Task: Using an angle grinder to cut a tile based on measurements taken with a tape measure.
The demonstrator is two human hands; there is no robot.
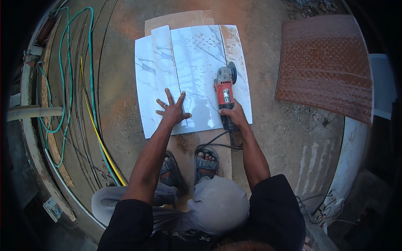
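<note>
White marble-patterned tile (199, 83) lies flat in front of my feet, with grey veins and wet-looking marks on its face. A narrow strip of the same tile (162, 54) rests on its left part, its far end sticking out past the tile's edge. My left hand (172, 109) presses down with fingers spread over the strip's near end and the tile beside it. My right hand (234, 116) is wrapped round the rear body of a red and black angle grinder (225, 92). The grinder's disc (232, 72) is over the tile's right part, near a dark line; whether it touches cannot be seen.
Brown cardboard (184, 17) shows beyond the tile. A brown textured tile (324, 67) leans at the right. Green hose (93, 62), a yellow hose (97, 129) and several rods lie along the left. The grinder's black cord (217, 145) loops near my sandals (206, 163).
</note>
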